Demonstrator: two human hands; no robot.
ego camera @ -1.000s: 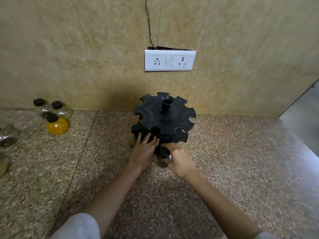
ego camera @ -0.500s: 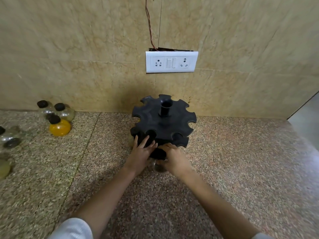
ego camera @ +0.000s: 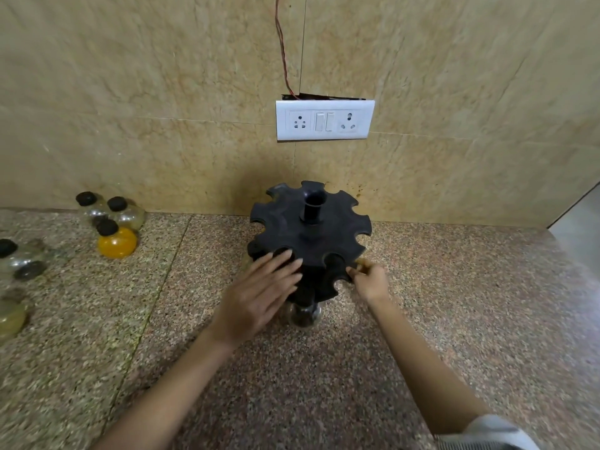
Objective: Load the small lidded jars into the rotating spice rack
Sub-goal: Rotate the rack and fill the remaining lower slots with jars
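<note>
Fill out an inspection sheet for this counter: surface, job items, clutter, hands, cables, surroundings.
Surface: speckled granite counter, dry, with a seam line on the left.
Job's things: black spice rack upright near the wall; one clear jar hanging in its front slot; orange-filled jar and other black-lidded jars waiting at far left.
Clutter: nothing seen.
Hands: left hand open, fingers spread on the rack's rim; right hand pinching the rim at the right, blurred.
Cables: red wire running up the wall from the socket plate.
Surroundings: beige tiled wall; doorway edge at right.
</note>
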